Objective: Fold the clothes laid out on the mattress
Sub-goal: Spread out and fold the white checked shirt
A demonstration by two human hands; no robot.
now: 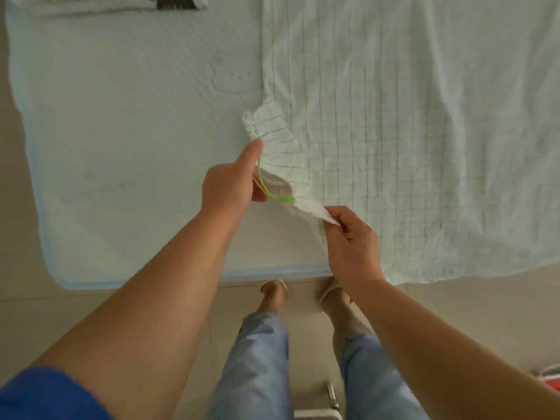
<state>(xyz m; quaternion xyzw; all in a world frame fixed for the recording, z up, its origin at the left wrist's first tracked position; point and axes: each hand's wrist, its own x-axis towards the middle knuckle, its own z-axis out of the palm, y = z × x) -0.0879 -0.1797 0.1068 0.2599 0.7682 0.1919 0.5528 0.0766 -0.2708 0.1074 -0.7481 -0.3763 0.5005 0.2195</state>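
Pale, thin checked cotton makes up the garment (394, 131), which runs off the top and right edges of the view, so its full outline cannot be made out. A folded striped cloth (121, 1) at the top left is cut off by the frame, and a red and white item (550, 375) at the lower right edge is too clipped to identify. The garment lies spread over the right half of a light blue quilted mattress (121, 147), overhanging its near edge; the mattress sits on a beige tiled floor (485, 313), with a faint bear motif (231, 75) embossed in the quilting. The person's feet in pale sandals (274, 287) stand at the mattress edge. The left hand (230, 183) has its index finger extended onto the gathered cuff (266, 125), its other fingers curled around the cuff fabric beside a green elastic cord (272, 192). The right hand (348, 237) pinches the near corner of the same raised fabric between thumb and fingers.
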